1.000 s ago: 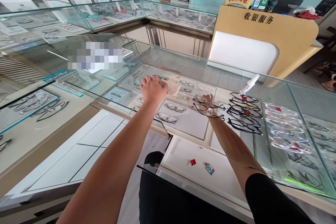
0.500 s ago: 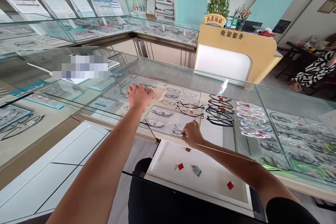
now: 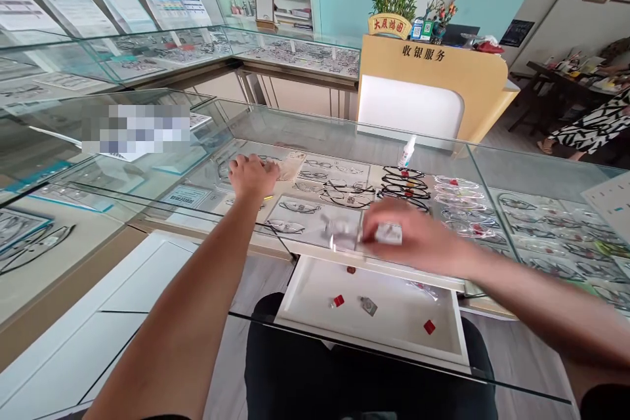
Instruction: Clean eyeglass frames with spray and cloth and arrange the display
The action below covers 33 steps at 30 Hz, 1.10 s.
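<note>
My left hand [image 3: 253, 177] is closed with curled fingers over the glass counter, at the edge of a crumpled beige cloth [image 3: 293, 165]. Blurred by motion, my right hand [image 3: 406, 230] pinches a pair of clear eyeglasses [image 3: 340, 228], which sticks out to the left of its fingers above the counter's front edge. Below the glass, more eyeglasses [image 3: 300, 207] lie on a pale tray near the middle. A row of black frames [image 3: 403, 182] and a row of clear frames [image 3: 460, 200] are farther right.
A white bottle [image 3: 407, 152] stands behind the black frames. In front of me an open white drawer [image 3: 398, 318] holds red tags [image 3: 430, 327], a grey tag and a clear item. Papers [image 3: 132, 131] lie on the left counter. A cash desk [image 3: 433, 72] stands behind; part of a person shows far right.
My right hand has lifted and moved right and nearer the camera, with the eyeglasses in it. My left hand stays over the cloth. The view has shifted slightly.
</note>
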{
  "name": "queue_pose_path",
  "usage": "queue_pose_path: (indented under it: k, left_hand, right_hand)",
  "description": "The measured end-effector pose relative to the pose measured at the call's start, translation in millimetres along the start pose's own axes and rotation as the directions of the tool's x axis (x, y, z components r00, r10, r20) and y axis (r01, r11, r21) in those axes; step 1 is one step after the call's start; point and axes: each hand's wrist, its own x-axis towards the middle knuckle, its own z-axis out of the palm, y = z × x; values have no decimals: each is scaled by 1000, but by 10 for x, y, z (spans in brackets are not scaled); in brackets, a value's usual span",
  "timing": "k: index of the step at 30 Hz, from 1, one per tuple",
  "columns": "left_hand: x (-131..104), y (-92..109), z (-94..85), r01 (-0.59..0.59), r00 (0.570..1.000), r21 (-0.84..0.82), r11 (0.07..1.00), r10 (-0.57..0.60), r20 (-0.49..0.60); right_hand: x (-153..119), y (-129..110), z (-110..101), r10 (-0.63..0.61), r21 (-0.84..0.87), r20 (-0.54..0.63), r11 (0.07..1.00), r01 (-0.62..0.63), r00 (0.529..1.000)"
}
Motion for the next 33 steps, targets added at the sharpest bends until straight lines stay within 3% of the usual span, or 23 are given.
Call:
queue_pose_path:
  k: [2,4,8,11,17,25,29,31,33]
  left_hand:
    - [4,-2,2,2,1000,-12,1000,-2,1]
    - [6,-2,0,1,1000,-29,1000,-1,-3]
    - [-4,1,-14,-1,1000,-28,1000,1,-4]
    - [-20,2,-28,-11,1000,-13,1000,11,1]
    - [-61,15,-59,-17,1000,-34,999,17,10]
    - [-80,21,-77,-14,1000,-53,998,15,16]
    - [-70,9,-71,-22,1000,-58,998,23,14]
    - [-62,10,-67,-13,1000,-60,998,14,18]
    - [-55,14,-62,-6,1000,-70,998,8,23]
  right_hand:
    - [400,69,-292,-78,-208,-123,977,51,989]
    - [853,250,-441,-35,-370,-199,928,-42,979]
    - [1587,693,-398,159,-594,-230,759,-268,960]
    - [1844,937,-265,226,-635,-226,703,-319,948]
    - [1916,1166,-109,274,-665,-195,669,-332,942]
    - [1819,1139,-118,309,-643,-196,676,-360,931]
    - [1712,891,-185,280,-614,-258,692,-381,925]
    - [1558,649,-163,185,-595,-316,725,-346,931]
    - [1302,361,-51,20,-558,-326,803,-209,945]
